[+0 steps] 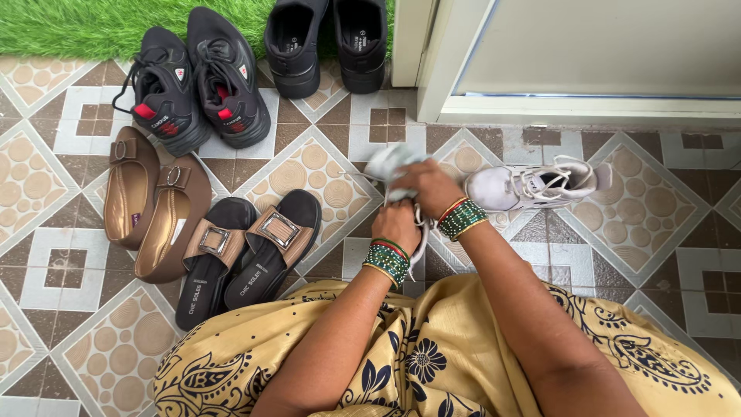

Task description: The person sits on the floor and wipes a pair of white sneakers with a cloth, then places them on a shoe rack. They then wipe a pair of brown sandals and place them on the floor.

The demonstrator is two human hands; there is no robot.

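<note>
Fingers of both hands are curled shut on a white sneaker (395, 166): the left hand (397, 225) grips its lower part, the right hand (429, 188) clasps above it, over the patterned tile floor (324, 174); its mate (532, 185) lies just right, slide sandals (247, 247) to the left

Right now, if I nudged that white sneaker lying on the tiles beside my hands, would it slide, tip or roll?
The white sneaker lies on its side on the glossy floor tiles, so it would probably slide rather than roll. Already tipped over, it has little left to topple. Its loose laces look floppy and would likely trail behind. It seems light for its size, judging by its soft padded upper.
</note>
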